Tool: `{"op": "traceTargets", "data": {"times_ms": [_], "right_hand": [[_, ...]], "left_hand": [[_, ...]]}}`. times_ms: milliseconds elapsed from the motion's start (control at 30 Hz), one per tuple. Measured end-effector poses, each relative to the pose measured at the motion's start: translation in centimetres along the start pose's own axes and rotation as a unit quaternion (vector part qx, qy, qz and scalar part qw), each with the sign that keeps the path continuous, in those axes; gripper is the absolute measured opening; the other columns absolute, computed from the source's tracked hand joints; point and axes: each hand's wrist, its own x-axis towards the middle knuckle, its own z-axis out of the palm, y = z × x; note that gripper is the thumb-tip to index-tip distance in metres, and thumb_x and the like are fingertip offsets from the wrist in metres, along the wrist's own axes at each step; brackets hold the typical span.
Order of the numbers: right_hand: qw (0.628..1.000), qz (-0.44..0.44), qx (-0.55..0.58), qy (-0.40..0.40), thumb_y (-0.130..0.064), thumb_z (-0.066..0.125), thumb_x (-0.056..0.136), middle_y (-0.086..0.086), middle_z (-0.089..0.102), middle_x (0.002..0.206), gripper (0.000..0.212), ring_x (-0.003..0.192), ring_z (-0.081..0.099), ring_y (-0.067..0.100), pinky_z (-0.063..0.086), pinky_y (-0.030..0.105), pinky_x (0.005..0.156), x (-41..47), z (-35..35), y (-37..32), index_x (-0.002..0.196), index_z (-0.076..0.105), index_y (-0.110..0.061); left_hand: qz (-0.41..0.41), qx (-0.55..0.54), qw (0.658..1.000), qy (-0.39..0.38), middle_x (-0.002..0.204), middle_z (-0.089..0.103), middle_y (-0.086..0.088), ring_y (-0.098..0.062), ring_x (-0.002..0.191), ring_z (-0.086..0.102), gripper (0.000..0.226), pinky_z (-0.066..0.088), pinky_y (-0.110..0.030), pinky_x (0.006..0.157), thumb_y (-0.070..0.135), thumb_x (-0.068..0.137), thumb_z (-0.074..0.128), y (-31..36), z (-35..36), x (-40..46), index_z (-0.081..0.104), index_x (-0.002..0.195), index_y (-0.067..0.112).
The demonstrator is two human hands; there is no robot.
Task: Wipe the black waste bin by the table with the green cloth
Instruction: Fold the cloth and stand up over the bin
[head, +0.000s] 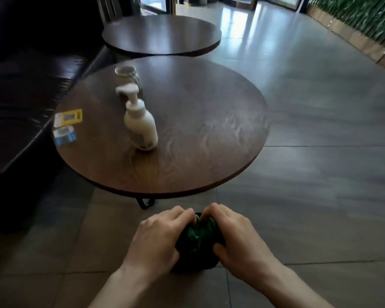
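Note:
A small black waste bin (195,262) stands on the floor in front of the round table, mostly hidden between my hands. A bunched green cloth (199,231) lies over its top. My left hand (158,236) grips the bin's left side, fingers curled over the cloth. My right hand (236,234) grips the right side, fingertips pressing the cloth at the far rim, thumb on the near side.
The brown round table (187,163) carries a white pump bottle (140,123), a glass jar (129,77) and two small packets (68,117) at its left edge. A second round table (162,36) stands behind. A dark sofa (20,96) runs along the left; tiled floor spreads right.

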Motion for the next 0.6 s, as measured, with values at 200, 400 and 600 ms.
{"op": "traceTargets", "data": {"times_ms": [200, 400, 600], "right_hand": [[0.994, 0.019, -0.097, -0.051, -0.002, 0.057, 0.075, 0.002, 0.057, 0.12, 0.051, 0.113, 0.055, 0.026, 0.046, 0.038, 0.09, -1.9, -11.0, -11.2, 0.123, 0.056, -0.018], [0.983, 0.009, -0.183, -0.029, -0.013, 0.049, 0.092, 0.0, 0.051, 0.123, 0.038, 0.114, 0.052, 0.024, 0.049, 0.041, 0.083, -3.8, -18.0, -20.3, 0.129, 0.049, -0.02], [0.968, 0.004, -0.249, 0.021, -0.015, 0.047, 0.095, -0.001, 0.054, 0.124, 0.035, 0.115, 0.055, 0.024, 0.047, 0.039, 0.083, -3.6, -20.3, -24.6, 0.13, 0.049, -0.022]], "left_hand": [[0.0, 0.038, 0.999, -0.032, 0.094, 0.066, 0.018, -0.012, 0.078, 0.066, 0.057, 0.053, -0.027, 0.066, 0.011, 0.058, 0.075, 5.7, -14.0, -0.7, 0.055, 0.103, 0.039], [0.036, 0.07, 0.997, -0.014, 0.096, 0.068, 0.014, -0.015, 0.081, 0.068, 0.049, 0.057, -0.031, 0.073, 0.01, 0.067, 0.068, 9.7, -24.6, -1.3, 0.062, 0.11, 0.033], [0.034, 0.051, 0.998, 0.012, 0.111, 0.062, 0.012, -0.016, 0.102, 0.061, 0.043, 0.045, -0.03, 0.089, 0.013, 0.087, 0.049, 10.5, -28.5, -1.7, 0.05, 0.124, 0.037]]}}
